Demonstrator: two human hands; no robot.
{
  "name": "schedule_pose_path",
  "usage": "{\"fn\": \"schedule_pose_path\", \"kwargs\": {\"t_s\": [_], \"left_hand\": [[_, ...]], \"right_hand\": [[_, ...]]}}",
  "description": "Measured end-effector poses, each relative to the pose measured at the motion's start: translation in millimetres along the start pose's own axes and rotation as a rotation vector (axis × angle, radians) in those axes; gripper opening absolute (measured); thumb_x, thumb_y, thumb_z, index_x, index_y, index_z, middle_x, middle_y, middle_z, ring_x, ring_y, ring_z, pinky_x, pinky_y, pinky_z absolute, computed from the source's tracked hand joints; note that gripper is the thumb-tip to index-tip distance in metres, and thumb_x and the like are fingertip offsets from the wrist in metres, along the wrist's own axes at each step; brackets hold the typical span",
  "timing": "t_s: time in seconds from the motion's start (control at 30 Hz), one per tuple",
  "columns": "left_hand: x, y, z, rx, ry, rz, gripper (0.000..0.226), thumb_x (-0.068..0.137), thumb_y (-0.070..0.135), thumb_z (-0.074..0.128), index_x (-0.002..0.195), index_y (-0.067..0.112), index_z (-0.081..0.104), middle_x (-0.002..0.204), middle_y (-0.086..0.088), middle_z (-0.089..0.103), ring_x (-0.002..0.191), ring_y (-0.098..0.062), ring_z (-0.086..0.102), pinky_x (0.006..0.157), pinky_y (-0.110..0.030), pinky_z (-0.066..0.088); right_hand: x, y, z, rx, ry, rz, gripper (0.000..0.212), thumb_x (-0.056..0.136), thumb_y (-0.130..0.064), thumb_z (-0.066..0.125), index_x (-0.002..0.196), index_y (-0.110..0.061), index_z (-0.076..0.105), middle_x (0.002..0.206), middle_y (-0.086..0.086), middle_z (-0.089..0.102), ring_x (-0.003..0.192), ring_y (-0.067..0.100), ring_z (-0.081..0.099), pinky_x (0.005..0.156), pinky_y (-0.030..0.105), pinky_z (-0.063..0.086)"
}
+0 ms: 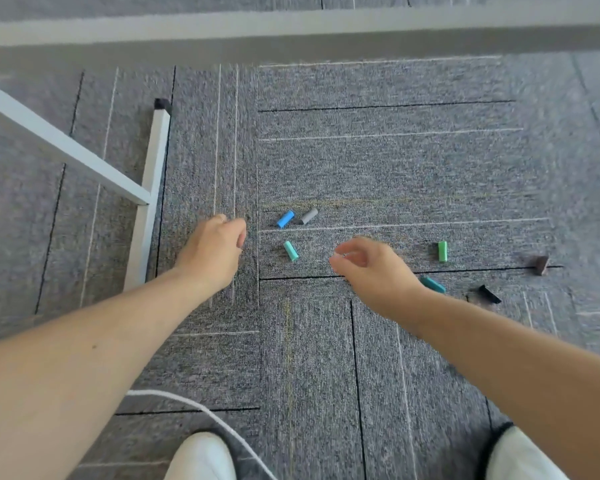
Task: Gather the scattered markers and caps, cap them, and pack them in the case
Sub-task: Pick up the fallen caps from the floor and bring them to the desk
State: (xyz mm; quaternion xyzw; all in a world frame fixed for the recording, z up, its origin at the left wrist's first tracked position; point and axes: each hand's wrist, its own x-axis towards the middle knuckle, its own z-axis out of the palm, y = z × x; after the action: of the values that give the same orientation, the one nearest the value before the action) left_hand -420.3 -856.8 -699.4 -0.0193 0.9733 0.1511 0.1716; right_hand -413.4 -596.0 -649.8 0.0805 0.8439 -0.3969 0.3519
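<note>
- Bare-skinned, the left hand hangs over the grey carpet tiles with fingers curled loosely, gripping nothing visible.
- The right hand is blurred, thumb and forefinger nearly pinched; whether it holds anything cannot be told.
- Between the hands lies a mint-green cylindrical cap.
- Just beyond sit a blue plastic cap and a grey cap, nearly touching.
- Rightward lie a bright green cap, a teal cap, a black cap and a dark brown cap.
- No case is in view.
</note>
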Motion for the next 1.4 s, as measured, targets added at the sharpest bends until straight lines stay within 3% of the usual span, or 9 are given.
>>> {"fn": "schedule_pose_path", "kwargs": {"t_s": [0.17, 0.37, 0.5, 0.77, 1.0, 1.13, 1.2, 1.3, 1.4], "left_hand": [[-2.1, -5.2, -2.2, -0.052, -0.017, -0.011, 0.029, 0.083, -0.010, 0.066, 0.084, 0.017, 0.056, 0.099, -0.001, 0.055, 0.097, -0.024, 0.058, 0.083, -0.036, 0.052], [-4.0, -11.2, -4.7, -0.079, 0.039, 0.058, 0.025, 0.083, -0.007, 0.068, 0.087, 0.016, 0.060, 0.094, 0.002, 0.058, 0.087, -0.019, 0.060, 0.081, -0.040, 0.056], [-1.0, -23.9, -12.7, -0.076, 0.062, 0.041, 0.025, 0.084, -0.004, 0.069, 0.097, 0.016, 0.061, 0.102, 0.001, 0.057, 0.092, -0.019, 0.058, 0.081, -0.034, 0.049], [-4.3, -29.2, -12.8, -0.024, 0.037, 0.014, 0.023, 0.086, 0.003, 0.075, 0.085, 0.021, 0.060, 0.092, 0.002, 0.058, 0.085, -0.020, 0.059, 0.079, -0.042, 0.055], [-15.0, 57.8, -15.1, -0.164, -0.142, 0.163, 0.019, 0.086, 0.005, 0.075, 0.083, 0.019, 0.063, 0.088, 0.009, 0.060, 0.078, -0.001, 0.057, 0.068, -0.019, 0.050], [-20.8, 130.4, -12.9, -0.358, -0.264, 0.338, 0.017, 0.080, 0.010, 0.079, 0.084, 0.021, 0.067, 0.084, 0.009, 0.067, 0.077, -0.004, 0.064, 0.070, -0.028, 0.057], [-14.1, 136.1, -9.6, -0.403, -0.241, 0.339, 0.016, 0.083, 0.019, 0.080, 0.094, 0.024, 0.070, 0.089, 0.011, 0.068, 0.081, -0.002, 0.066, 0.071, -0.020, 0.057], [5.5, 107.7, -5.8, -0.403, -0.049, 0.142, 0.009, 0.091, 0.021, 0.074, 0.097, 0.021, 0.068, 0.093, 0.010, 0.067, 0.083, -0.002, 0.065, 0.068, -0.013, 0.053], [13.4, 75.8, 3.3, -0.191, 0.007, -0.034, 0.025, 0.086, 0.031, 0.080, 0.097, 0.019, 0.061, 0.089, 0.007, 0.060, 0.079, -0.011, 0.061, 0.061, -0.016, 0.039]], "right_hand": [[1.5, -0.7, 7.8, 0.343, 0.030, 0.159, 0.035, 0.105, -0.043, 0.050, 0.122, -0.016, 0.065, 0.118, 0.008, 0.070, 0.102, 0.013, 0.064, 0.101, 0.045, 0.055], [-4.2, 4.7, 8.9, 0.681, 0.028, 0.320, 0.042, 0.107, -0.048, 0.044, 0.118, -0.014, 0.067, 0.113, 0.005, 0.072, 0.104, 0.020, 0.070, 0.096, 0.040, 0.057], [-8.1, 10.8, 8.7, 0.716, 0.023, 0.336, 0.046, 0.107, -0.051, 0.041, 0.119, -0.014, 0.066, 0.115, 0.006, 0.073, 0.105, 0.021, 0.070, 0.096, 0.041, 0.057], [-11.9, 9.2, 12.1, 0.768, 0.016, 0.360, 0.049, 0.107, -0.053, 0.039, 0.117, -0.014, 0.067, 0.114, 0.006, 0.073, 0.106, 0.022, 0.070, 0.096, 0.042, 0.057], [-11.1, 6.0, 9.1, 0.981, -0.034, 0.415, 0.060, 0.106, -0.058, 0.036, 0.121, -0.009, 0.066, 0.119, 0.013, 0.071, 0.109, 0.028, 0.069, 0.098, 0.046, 0.056], [-10.0, 9.3, 3.9, 1.226, -0.060, 0.490, 0.062, 0.106, -0.058, 0.037, 0.116, -0.003, 0.064, 0.109, 0.018, 0.071, 0.092, 0.028, 0.068, 0.079, 0.040, 0.057], [-13.0, 12.8, -3.1, 1.245, -0.026, 0.510, 0.049, 0.109, -0.043, 0.041, 0.104, 0.000, 0.064, 0.092, 0.015, 0.069, 0.076, 0.022, 0.062, 0.071, 0.033, 0.052], [-16.3, 23.6, -12.8, 1.170, 0.004, 0.551, 0.032, 0.109, -0.018, 0.046, 0.091, 0.000, 0.065, 0.080, 0.012, 0.063, 0.066, 0.017, 0.058, 0.064, 0.027, 0.054], [-16.2, 33.3, -17.5, 1.138, 0.016, 0.559, 0.028, 0.108, -0.014, 0.048, 0.089, -0.002, 0.065, 0.074, 0.007, 0.062, 0.061, 0.012, 0.054, 0.050, 0.020, 0.050]]}}
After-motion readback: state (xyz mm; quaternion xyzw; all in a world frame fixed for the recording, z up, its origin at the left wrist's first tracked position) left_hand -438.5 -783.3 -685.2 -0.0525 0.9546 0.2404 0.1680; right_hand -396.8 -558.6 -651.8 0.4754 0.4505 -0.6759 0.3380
